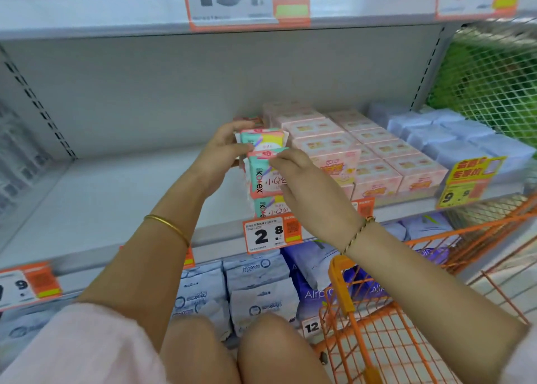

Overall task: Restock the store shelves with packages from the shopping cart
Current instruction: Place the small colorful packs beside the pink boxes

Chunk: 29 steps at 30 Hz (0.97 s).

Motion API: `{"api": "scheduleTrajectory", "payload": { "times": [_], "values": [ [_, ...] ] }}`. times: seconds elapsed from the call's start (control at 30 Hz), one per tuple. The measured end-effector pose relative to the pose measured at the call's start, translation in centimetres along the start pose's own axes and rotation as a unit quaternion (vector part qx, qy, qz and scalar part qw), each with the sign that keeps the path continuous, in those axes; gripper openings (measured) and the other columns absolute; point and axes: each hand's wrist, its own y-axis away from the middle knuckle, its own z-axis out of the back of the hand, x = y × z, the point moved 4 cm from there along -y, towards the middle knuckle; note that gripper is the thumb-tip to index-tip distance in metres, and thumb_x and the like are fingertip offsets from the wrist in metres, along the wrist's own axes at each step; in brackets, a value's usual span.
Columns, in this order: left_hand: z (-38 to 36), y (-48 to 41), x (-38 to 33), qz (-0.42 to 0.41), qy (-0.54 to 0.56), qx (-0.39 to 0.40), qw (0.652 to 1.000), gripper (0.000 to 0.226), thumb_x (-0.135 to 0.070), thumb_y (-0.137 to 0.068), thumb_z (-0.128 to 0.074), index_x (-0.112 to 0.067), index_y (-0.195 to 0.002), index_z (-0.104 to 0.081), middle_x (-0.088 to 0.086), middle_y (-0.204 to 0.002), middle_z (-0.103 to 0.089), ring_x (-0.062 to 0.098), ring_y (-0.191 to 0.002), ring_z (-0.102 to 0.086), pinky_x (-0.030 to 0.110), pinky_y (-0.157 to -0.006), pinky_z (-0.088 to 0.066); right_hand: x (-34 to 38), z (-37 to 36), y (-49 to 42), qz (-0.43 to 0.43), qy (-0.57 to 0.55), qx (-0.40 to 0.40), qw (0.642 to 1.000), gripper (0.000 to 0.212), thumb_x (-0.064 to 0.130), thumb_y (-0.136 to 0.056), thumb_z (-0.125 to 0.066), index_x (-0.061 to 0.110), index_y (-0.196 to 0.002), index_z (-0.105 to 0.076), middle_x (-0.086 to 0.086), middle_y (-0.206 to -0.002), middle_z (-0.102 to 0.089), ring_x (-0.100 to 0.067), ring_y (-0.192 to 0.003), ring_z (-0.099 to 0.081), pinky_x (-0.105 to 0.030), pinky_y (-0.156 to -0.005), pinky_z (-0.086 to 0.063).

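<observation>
Teal Kotex pack [260, 180] pinched at its top by the right hand [293, 174]; left hand [223, 148] grips the upper pack [267, 139]

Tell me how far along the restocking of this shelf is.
Done: one lower Kotex pack stands at the front of the shelf above the price tag, beside stacked pink boxes. In hand: the left hand and right hand grip more Kotex packs just above it. Left: the shelf's left stretch is bare, and the orange cart contents are not clearly visible.
</observation>
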Motion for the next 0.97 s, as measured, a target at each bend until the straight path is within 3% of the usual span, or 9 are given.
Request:
{"api": "scheduleTrajectory", "payload": {
  "times": [0.13,0.3,0.63,0.73,0.77,0.87,0.97],
  "values": [
    [-0.5,0.3,0.5,0.046,0.017,0.001,0.999,0.025,-0.006,-0.092,-0.045,-0.027,-0.093,-0.059,-0.004,-0.095,-0.063,0.009,-0.081,-0.059,0.023,-0.069,-0.044,-0.1,-0.3,0.1,-0.003,-0.005,-0.003,1.0,0.053,-0.001,-0.091,-0.046,0.008,-0.142,-0.035,-0.008,-0.147,-0.029,-0.028,-0.11,-0.057,-0.04,-0.091,-0.047],
    [-0.9,0.8,0.0,0.034,0.002,0.019,0.999,0.02,-0.015,-0.094,-0.043,-0.026,-0.096,-0.06,-0.005,-0.097,-0.063,0.007,-0.084,-0.059,0.022,-0.071,-0.043,-0.3,-0.6,0.0,-0.003,-0.005,-0.007,1.0,0.057,-0.003,-0.089,-0.048,0.007,-0.143,-0.033,-0.009,-0.148,-0.029,-0.033,-0.12,-0.049,-0.043,-0.094,-0.046],
    [-1.4,1.8,-0.3,0.011,-0.038,-0.005,0.999,0.027,-0.012,-0.097,-0.036,-0.025,-0.117,-0.048,-0.012,-0.104,-0.056,0.01,-0.096,-0.056,0.029,-0.088,-0.044,0.1,-0.2,0.4,-0.008,-0.014,-0.024,1.0,0.056,0.009,-0.094,-0.049,0.012,-0.146,-0.027,-0.003,-0.153,-0.022,-0.027,-0.119,-0.05,-0.038,-0.09,-0.048],
    [-1.4,2.1,-0.6,0.009,-0.051,-0.023,0.998,0.032,-0.015,-0.099,-0.037,-0.021,-0.13,-0.044,-0.009,-0.112,-0.053,0.005,-0.1,-0.055,0.012,-0.079,-0.048,0.3,0.1,0.7,-0.006,-0.025,-0.039,0.999,0.054,0.006,-0.093,-0.048,0.01,-0.144,-0.031,-0.005,-0.152,-0.024,-0.028,-0.108,-0.055,-0.038,-0.083,-0.049],
    [-1.2,2.2,-0.6,-0.002,-0.071,-0.048,0.996,0.034,-0.016,-0.098,-0.039,-0.021,-0.132,-0.043,-0.006,-0.119,-0.051,0.006,-0.107,-0.054,0.011,-0.083,-0.047,0.4,0.4,1.0,-0.002,-0.032,-0.048,0.998,0.053,0.003,-0.091,-0.049,0.009,-0.142,-0.035,-0.007,-0.151,-0.027,-0.029,-0.102,-0.057,-0.04,-0.08,-0.049],
    [-1.0,3.8,-1.9,-0.116,-0.192,-0.171,0.959,0.038,-0.017,-0.091,-0.045,-0.019,-0.13,-0.049,0.0,-0.133,-0.043,0.01,-0.126,-0.037,0.034,-0.108,-0.034,0.1,2.0,2.6,-0.004,-0.041,-0.081,0.996,0.041,0.001,-0.088,-0.049,0.008,-0.128,-0.048,-0.009,-0.135,-0.042,-0.031,-0.083,-0.059,-0.039,-0.063,-0.047],
    [-4.2,7.3,-4.1,-0.277,-0.234,-0.191,0.912,0.038,-0.013,-0.082,-0.045,-0.009,-0.119,-0.056,0.0,-0.127,-0.046,0.009,-0.122,-0.037,0.029,-0.107,-0.03,-1.3,4.0,5.5,-0.017,-0.035,-0.089,0.995,0.026,0.003,-0.087,-0.049,0.009,-0.112,-0.053,-0.008,-0.116,-0.05,-0.032,-0.071,-0.055,-0.042,-0.056,-0.044]
  ]
}}
